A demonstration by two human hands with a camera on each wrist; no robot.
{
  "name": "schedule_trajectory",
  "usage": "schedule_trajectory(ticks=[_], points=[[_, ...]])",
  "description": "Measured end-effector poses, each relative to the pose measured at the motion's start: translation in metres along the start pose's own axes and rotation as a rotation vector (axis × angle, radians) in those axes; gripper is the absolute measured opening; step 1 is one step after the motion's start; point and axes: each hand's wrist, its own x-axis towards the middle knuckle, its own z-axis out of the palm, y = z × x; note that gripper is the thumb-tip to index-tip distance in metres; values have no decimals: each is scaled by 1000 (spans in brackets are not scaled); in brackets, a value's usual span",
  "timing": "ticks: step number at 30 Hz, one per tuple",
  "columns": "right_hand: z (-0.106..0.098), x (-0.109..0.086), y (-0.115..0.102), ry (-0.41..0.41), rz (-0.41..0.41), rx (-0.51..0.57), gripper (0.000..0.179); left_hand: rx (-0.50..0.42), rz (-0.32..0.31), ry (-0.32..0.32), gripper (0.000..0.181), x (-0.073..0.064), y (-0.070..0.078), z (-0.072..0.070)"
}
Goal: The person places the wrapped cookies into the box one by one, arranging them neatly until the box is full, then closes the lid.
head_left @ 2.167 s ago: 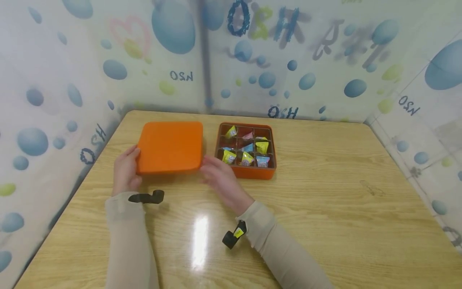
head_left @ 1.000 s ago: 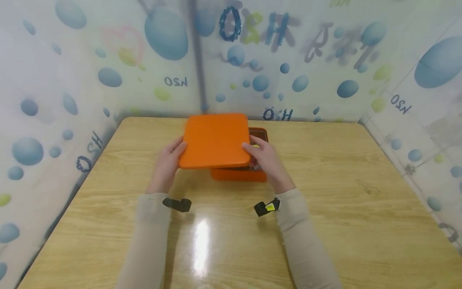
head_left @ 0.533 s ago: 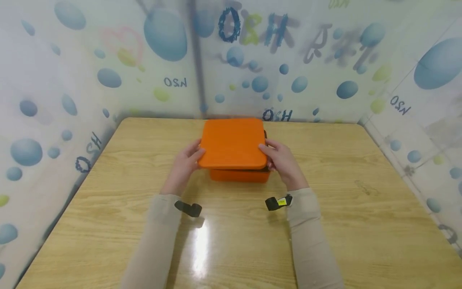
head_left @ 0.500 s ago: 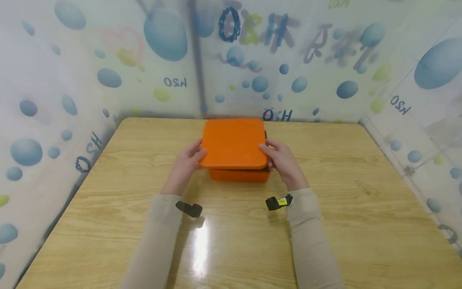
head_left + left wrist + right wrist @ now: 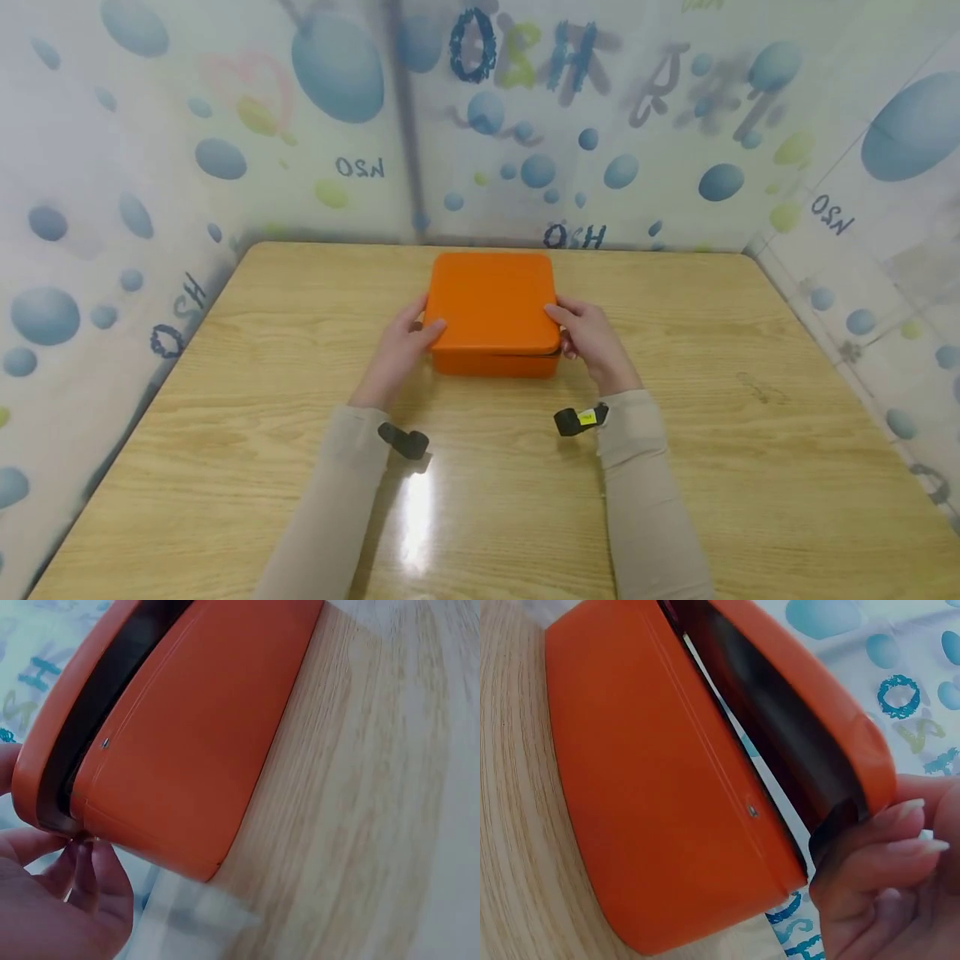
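Observation:
An orange lid [image 5: 493, 302] lies over the matching orange box [image 5: 491, 365] near the back of the table. My left hand [image 5: 396, 357] holds the lid's left edge, thumb on top. At the right edge my right hand [image 5: 596, 343] pinches the lid between thumb and fingers. A dark gap shows between lid [image 5: 821, 694] and box [image 5: 649, 780] in the right wrist view, wider toward the right hand. In the left wrist view, the lid [image 5: 30, 776] stands slightly off the box wall [image 5: 176, 750], and fingertips touch the corner. The box's contents are hidden.
The box stands on a light wooden table [image 5: 720, 467]. Behind it rises a wall [image 5: 645, 108] covered with blue and green bubble prints and lettering. Black wrist cameras sit at the left cuff [image 5: 405, 441] and right cuff [image 5: 579, 419].
The lid has moved from left of the box to over it, covering the wrapped candies in its compartments. My right hand has taken hold of the lid's right edge; the lid has come lower.

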Motion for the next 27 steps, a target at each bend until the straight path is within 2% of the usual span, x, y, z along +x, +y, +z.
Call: schedule_trajectory(ticks=[4,7,9,13,23,24,27], points=[[1,1,0,33,-21,-28,46,66,7,9,65,8,-13,2],[2,1,0,55,-20,-59,44,141,38,8,66,10,-20,4],[4,1,0,71,-11,-74,43,160,58,11,65,10,-22,5],[5,1,0,94,1,-103,43,168,71,15,65,9,-21,8],[4,1,0,115,4,-124,41,143,12,-2,71,6,-18,12],[4,1,0,117,3,-125,41,139,11,-5,70,4,-14,13],[4,2,2,121,3,-139,41,148,41,4,70,4,-15,14]])
